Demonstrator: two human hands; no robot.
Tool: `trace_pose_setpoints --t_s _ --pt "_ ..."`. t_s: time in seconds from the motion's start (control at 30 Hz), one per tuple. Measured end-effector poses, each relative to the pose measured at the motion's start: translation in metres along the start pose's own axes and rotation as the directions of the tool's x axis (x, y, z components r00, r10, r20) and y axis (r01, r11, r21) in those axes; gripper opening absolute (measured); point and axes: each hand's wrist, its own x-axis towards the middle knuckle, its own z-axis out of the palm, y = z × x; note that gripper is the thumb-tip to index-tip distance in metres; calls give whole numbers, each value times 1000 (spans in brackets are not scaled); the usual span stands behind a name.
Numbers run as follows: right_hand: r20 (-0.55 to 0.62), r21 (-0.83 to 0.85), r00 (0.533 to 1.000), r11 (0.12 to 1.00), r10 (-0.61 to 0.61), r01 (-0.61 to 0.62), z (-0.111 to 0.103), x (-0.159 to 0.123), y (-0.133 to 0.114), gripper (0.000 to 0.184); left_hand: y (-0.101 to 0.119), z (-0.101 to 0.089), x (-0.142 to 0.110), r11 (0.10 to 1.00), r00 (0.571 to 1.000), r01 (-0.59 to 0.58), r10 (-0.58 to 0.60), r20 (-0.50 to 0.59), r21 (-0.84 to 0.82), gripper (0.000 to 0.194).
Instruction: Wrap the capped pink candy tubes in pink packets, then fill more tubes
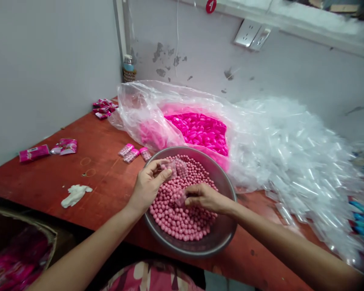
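A metal bowl (221, 234) full of small pink balls (176, 218) sits at the near edge of the red table (103, 178). My left hand (147, 186) hovers over the bowl and pinches a small clear plastic tube (177, 167) that holds some pink balls. My right hand (204, 198) rests low on the heap, its fingers closed around another small clear piece (182, 199) among the balls.
A clear bag of bright pink caps (200, 131) lies behind the bowl. A big heap of clear tubes (297, 157) spreads to the right. Filled tubes (133, 152), pink packets (104, 108), (34, 153) and a white rag (75, 194) lie left. A box (18, 250) stands below.
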Motion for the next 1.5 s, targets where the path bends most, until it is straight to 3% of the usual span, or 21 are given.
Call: trace_pose_setpoints --t_s 0.07,0.13,0.27,0.43,0.57,0.67,0.77,0.83,0.93,1.0,1.07,1.17,1.27,1.37,1.5 --pt "-36 290 997 955 75 -61 -6 -7 0 10 0 0 0 1000 1000 8 -8 14 9 33" --pt "-79 473 989 878 122 -71 -8 -11 3 14 -1 -1 1 1000 999 15 -15 30 20 33" --pt "-253 598 950 801 181 7 -9 -8 15 18 -2 0 1 999 997 43 -45 55 26 34" --pt "-434 446 853 892 289 -75 -16 13 31 13 0 2 1 990 993 99 -104 46 104 36" --pt "-476 286 824 941 305 -183 -26 30 34 17 0 1 1 979 987 143 -151 48 145 36" --pt "-533 126 806 966 258 -226 -40 27 27 18 -2 0 2 971 983 158 -173 69 177 35" --pt "-620 -96 766 954 166 -284 -69 11 22 18 -2 0 3 959 978 178 -197 68 218 34" --pt "-713 -286 697 874 80 -393 -98 -1 26 21 -3 1 5 953 973 198 -219 70 230 34" --pt "-795 -349 606 797 26 -493 -141 -8 40 22 -3 1 8 947 966 231 -251 67 222 33" --pt "-789 -377 615 787 3 -488 -159 -1 48 20 -4 2 8 947 964 241 -258 57 211 33" --pt "-750 -428 661 788 -36 -443 -166 15 52 20 -5 1 8 947 967 235 -251 50 219 33" --pt "-675 -501 731 787 -97 -359 -163 47 48 20 -7 0 8 939 972 215 -232 31 267 34" --pt "-636 -536 765 769 -98 -348 -158 76 43 16 -7 -1 8 931 975 209 -222 12 299 35" --pt "-654 -529 755 745 -52 -406 -164 92 46 16 -8 -1 7 935 975 209 -221 11 286 34" --pt "-759 -437 651 715 32 -546 -193 97 58 25 -9 -1 7 943 975 212 -223 17 255 33"
